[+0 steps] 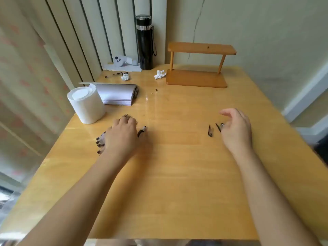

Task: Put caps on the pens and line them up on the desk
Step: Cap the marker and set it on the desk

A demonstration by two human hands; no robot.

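Here the desk (168, 174) bears a wooden stand (197, 79), a black flask (144, 41), a paper roll (87, 105) and a paper stack (117, 94). The left hand (122, 137) lies palm down over a bunch of pens (100, 141), fingers curled on them; one pen (141, 131) pokes out beside it. The right hand (236, 128) hovers, fingers loosely spread, over two caps (210, 130), perhaps touching the nearer.

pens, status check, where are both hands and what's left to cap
Left hand flat over pens. Right hand open, reaching loose caps. Desk between hands unobstructed.
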